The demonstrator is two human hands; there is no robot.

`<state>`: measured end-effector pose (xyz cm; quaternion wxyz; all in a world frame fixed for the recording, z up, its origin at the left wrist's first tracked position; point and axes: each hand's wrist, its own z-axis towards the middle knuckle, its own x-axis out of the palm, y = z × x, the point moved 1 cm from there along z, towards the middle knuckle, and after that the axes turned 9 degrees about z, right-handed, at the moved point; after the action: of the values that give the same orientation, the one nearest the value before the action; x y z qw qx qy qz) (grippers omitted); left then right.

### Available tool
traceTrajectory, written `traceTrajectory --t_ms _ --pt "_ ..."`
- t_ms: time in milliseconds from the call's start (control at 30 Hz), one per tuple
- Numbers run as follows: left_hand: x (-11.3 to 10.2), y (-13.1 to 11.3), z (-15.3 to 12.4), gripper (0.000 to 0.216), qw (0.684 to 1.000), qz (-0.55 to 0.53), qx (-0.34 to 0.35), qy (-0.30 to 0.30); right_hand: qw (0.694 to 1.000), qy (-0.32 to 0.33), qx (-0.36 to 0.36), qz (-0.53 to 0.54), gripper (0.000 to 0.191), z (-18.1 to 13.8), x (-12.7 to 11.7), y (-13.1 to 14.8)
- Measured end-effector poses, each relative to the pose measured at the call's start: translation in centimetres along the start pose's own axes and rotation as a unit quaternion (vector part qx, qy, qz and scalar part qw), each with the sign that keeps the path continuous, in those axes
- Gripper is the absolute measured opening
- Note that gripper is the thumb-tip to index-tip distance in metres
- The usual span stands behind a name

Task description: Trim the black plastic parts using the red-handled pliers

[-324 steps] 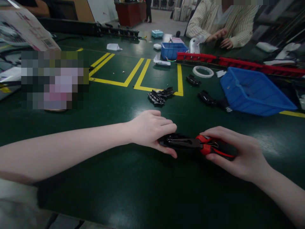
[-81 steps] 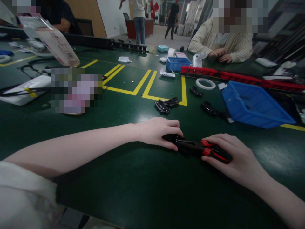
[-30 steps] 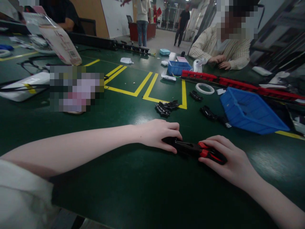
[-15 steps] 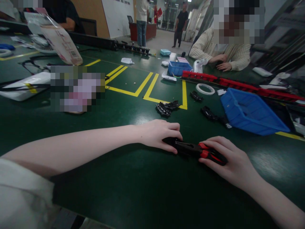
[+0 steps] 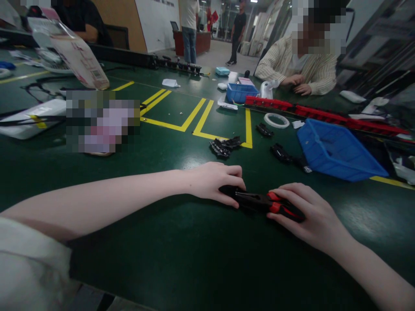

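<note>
Head view — left hand (image 5: 214, 182), back upward, pinches black part (image 5: 228, 190); right hand (image 5: 311, 212) — angled inward — clasps red-handled pliers (image 5: 260, 201)

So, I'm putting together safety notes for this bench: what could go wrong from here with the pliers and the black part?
The left hand grips the black part close to the nose of the pliers, so a slip could nip a finger or thumb. Also, the left hand hides much of the black part, so force from the right hand might land on the wrong spot and damage it.
</note>
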<state>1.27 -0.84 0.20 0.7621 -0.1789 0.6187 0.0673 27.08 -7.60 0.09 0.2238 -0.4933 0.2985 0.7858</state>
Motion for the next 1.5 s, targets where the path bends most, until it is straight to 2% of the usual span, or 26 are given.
traceTrajectory --t_ms 200,533,833,1167,1500 --pt "-0.1 0.0 0.0 0.038 1.0 -0.009 -0.001 0.004 1.0 0.008 -0.006 0.003 0.035 0.0 -0.3 -0.5" --pt "0.0 0.0 0.0 0.038 1.0 0.0 0.0 0.002 1.0 -0.002 0.007 -0.012 0.035 0.0 0.3 0.3" --pt "0.1 -0.1 0.0 0.042 1.0 0.016 -0.006 0.001 1.0 -0.003 0.006 -0.009 0.033 -0.1 -0.3 -0.2" --pt "-0.2 -0.1 0.2 0.036 1.0 -0.007 0.007 0.002 0.999 0.009 0.03 0.011 0.032 0.0 0.8 0.2" --pt "-0.3 -0.2 0.3 0.037 1.0 -0.019 -0.015 0.009 1.0 0.021 0.004 -0.007 0.034 0.0 0.2 -0.3"
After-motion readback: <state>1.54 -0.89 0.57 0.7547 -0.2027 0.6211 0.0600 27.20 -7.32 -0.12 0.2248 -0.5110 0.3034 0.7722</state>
